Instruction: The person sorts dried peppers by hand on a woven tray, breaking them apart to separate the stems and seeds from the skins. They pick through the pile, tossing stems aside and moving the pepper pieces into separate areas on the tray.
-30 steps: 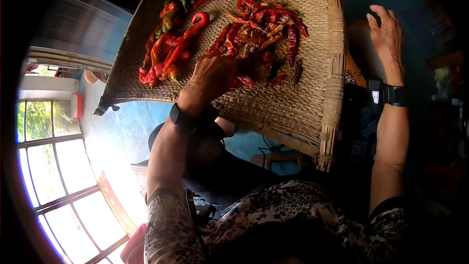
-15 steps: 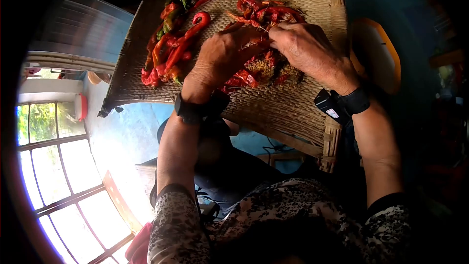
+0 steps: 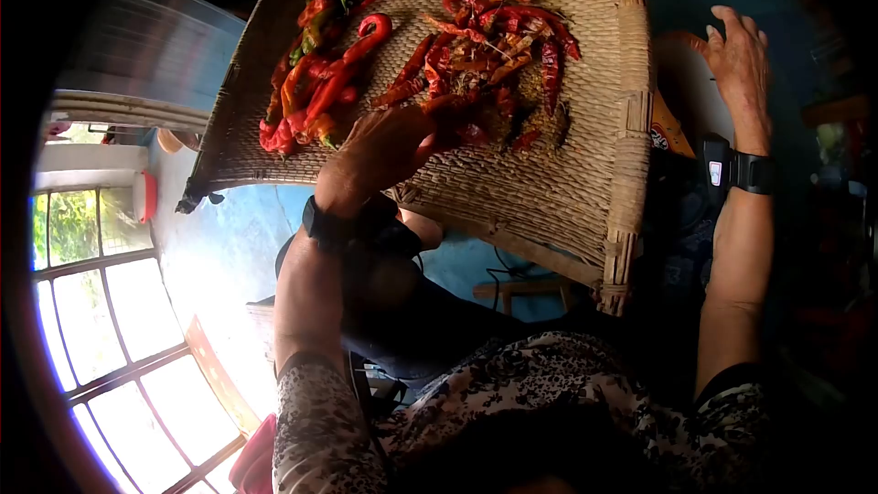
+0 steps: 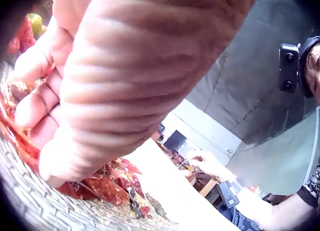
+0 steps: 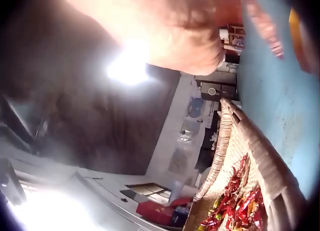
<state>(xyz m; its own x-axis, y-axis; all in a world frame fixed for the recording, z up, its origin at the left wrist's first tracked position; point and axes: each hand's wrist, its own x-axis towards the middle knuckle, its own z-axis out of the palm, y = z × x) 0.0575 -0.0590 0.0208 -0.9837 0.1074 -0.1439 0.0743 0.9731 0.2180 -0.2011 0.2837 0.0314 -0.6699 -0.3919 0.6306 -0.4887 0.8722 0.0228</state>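
A woven basket tray [image 3: 512,192] holds red chili peppers [image 3: 325,82], some glossy and some dried, with loose seeds among them. My left hand [image 3: 380,151] is at its near edge, palm down over the dried peppers. In the left wrist view its fingers curl and the thumb presses against a slim red chili [image 4: 22,143]. Off the tray's right side, my right hand [image 3: 739,69] hangs with fingers extended over an orange-rimmed container [image 3: 672,133]. A blurred dried chili [image 5: 265,26] shows below that hand in the right wrist view.
The tray's thick bound rim [image 3: 626,128] stands between the two hands. A bright paned window [image 3: 110,329] is at the left. Under the tray is a small wooden stool [image 3: 526,291] with a dark cable near it.
Half a second ago both hands met over the dried peppers. Since then my right hand has swung out right over the container, and my left has drawn slightly back toward the near edge.
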